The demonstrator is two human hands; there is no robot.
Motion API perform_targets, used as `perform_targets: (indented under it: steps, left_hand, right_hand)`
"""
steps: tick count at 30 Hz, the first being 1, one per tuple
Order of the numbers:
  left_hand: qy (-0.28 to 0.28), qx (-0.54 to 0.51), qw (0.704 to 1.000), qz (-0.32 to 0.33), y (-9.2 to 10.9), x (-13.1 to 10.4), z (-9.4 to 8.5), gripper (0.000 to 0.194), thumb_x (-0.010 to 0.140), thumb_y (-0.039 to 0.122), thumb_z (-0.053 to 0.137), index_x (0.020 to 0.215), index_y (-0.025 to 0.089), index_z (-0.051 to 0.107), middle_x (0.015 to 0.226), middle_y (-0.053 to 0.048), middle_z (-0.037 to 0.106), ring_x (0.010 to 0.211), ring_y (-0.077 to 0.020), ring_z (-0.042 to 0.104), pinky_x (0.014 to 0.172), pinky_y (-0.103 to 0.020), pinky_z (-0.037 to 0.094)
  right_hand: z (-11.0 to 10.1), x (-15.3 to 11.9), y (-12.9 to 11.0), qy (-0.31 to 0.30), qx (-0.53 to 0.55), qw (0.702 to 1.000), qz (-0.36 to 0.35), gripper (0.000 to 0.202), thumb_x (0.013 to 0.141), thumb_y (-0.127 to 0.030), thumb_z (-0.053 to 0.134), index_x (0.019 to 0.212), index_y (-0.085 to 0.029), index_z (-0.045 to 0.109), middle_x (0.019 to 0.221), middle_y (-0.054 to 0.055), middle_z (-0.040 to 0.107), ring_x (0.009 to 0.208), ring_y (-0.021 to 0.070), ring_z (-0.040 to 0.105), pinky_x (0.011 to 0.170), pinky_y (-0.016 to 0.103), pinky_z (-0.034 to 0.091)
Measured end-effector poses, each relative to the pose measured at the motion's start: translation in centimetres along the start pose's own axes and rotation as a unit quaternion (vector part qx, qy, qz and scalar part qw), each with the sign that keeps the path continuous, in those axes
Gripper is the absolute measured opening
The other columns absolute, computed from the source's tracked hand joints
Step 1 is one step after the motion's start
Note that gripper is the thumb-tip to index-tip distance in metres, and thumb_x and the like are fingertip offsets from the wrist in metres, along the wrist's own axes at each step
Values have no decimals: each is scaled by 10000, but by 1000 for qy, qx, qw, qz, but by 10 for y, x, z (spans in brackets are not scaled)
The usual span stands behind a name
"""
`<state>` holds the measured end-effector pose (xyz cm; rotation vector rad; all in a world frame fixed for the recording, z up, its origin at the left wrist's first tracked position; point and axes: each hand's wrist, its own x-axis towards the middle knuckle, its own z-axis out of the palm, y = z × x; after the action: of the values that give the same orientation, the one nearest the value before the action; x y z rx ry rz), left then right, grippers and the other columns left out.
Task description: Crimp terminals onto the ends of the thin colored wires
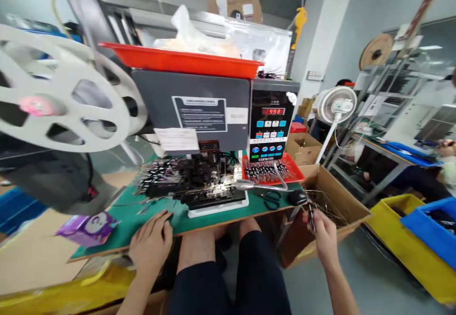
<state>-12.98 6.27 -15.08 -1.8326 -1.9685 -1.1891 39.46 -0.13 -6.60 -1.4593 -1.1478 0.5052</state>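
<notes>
My left hand [151, 239] rests at the front edge of the green mat [124, 232], fingers loosely bent and lying on it. A small dark spot shows by its fingertips, too unclear to name. My right hand [323, 233] is closed on thin wire-like pieces [312, 216], above the near rim of a cardboard box [351, 220]. Between the hands stands a bench machine [210, 101] with a lit work area [217, 186]. Black-handled scissors [272, 200] lie on the mat, right of the machine's base.
Short wires with black parts [156, 175] are piled left of the machine; more lie in a red tray [297, 176] under the control panel [272, 120]. A purple packet [89, 228] sits at left below a white reel [67, 96]. Yellow [409, 243] and blue bins [434, 232] stand at right.
</notes>
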Motion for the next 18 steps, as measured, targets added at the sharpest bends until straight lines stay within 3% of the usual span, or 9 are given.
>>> perform_targets:
  steps: [3, 6, 9, 13, 18]
  left_hand:
    - [22, 75, 996, 33, -7, -4, 5, 387, 1080, 286, 549, 1374, 195, 786, 1468, -146, 822, 1242, -376, 792, 1092, -470, 525]
    - [29, 88, 995, 34, -5, -2, 5, 395, 1078, 286, 524, 1371, 203, 775, 1455, -146, 826, 1214, -372, 799, 1078, -471, 534]
    - [29, 97, 994, 32, 0, 0, 3, 399, 1092, 297, 479, 1355, 212, 766, 1436, -145, 833, 1214, -360, 803, 1080, -472, 542]
    - [27, 101, 994, 38, 0, 0, 2, 400, 1101, 310, 452, 1329, 218, 767, 1424, -136, 838, 1204, -349, 812, 1061, -471, 553]
    - [28, 93, 995, 36, -2, -1, 3, 402, 1077, 292, 486, 1363, 240, 763, 1433, -121, 835, 1218, -362, 807, 1070, -487, 549]
  right_hand:
    - [-1, 78, -9, -21, -98, 995, -30, 655, 1155, -681, 515, 862, -148, 758, 730, 27, 704, 696, 222, 693, 660, 334, 583]
    - [15, 161, -23, -75, -218, 972, -34, 309, 1134, -457, 745, 1145, -149, 777, 1103, 58, 795, 966, 246, 784, 880, 416, 673]
    - [40, 226, -35, -146, -327, 933, -15, 300, 1125, -368, 780, 1353, -177, 752, 1371, 113, 762, 1163, 292, 776, 998, 491, 680]
    - [68, 268, -37, -217, -420, 881, 9, 362, 1124, -364, 782, 1425, -173, 725, 1432, 134, 738, 1208, 311, 769, 1019, 517, 678]
    - [81, 276, -23, -239, -480, 844, 23, 377, 1122, -366, 785, 1435, -165, 720, 1438, 143, 734, 1211, 315, 769, 1015, 514, 680]
